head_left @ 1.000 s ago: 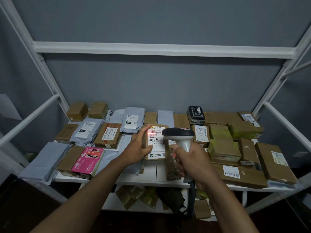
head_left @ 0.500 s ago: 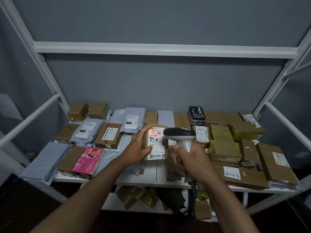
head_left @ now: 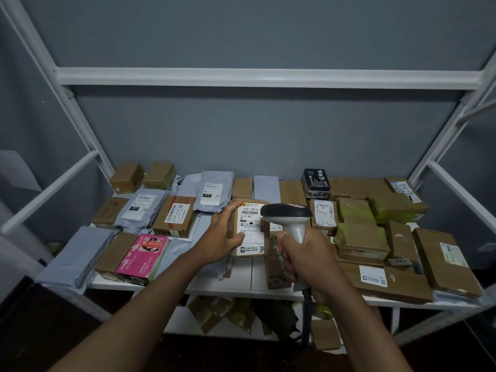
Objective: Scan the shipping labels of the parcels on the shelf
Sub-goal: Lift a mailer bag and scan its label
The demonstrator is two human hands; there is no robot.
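Observation:
My left hand [head_left: 218,237] grips the left edge of a brown cardboard parcel [head_left: 251,228], held tilted up above the white shelf [head_left: 241,284] so its white shipping label [head_left: 251,224] faces me. My right hand [head_left: 306,260] holds the grey handle of a barcode scanner [head_left: 287,214]; its dark head sits just right of the label. No red scan light shows on the label. Many other parcels lie across the shelf: grey mailer bags [head_left: 212,193], brown boxes [head_left: 445,260], a pink box [head_left: 142,255].
A black box [head_left: 315,182] stands at the back. Green-taped boxes [head_left: 361,240] are stacked right of the scanner. White frame bars [head_left: 268,77] cross above and at both sides. A lower shelf holds more packages [head_left: 220,312] and a dark bag [head_left: 276,315].
The red scan light that lay on the label a second ago has gone out. Both hands and the parcel have stayed nearly where they were.

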